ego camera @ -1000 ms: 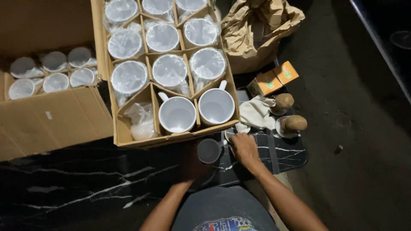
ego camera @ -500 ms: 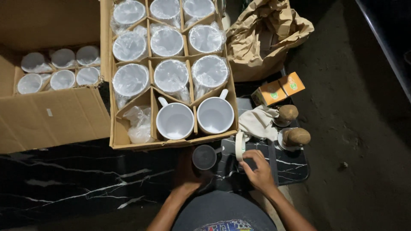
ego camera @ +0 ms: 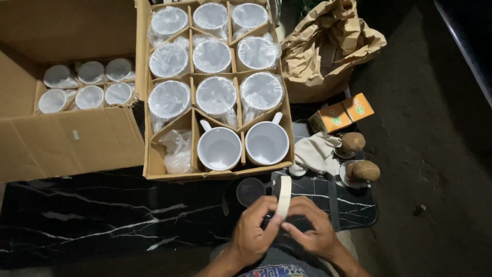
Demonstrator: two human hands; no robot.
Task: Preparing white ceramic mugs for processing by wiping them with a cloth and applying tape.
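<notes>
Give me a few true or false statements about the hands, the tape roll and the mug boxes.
1. Both hands hold the tape roll. True: the left hand and right hand pinch it between them.
2. Every mug in the middle box is wrapped in plastic. False: two bare mugs stand in the front row.
3. The front left cell holds a mug. False: only crumpled plastic lies there.
4. A crumpled paper bag sits to the right of the box. True.
5. The small carton is blue. False: it is orange.
</notes>
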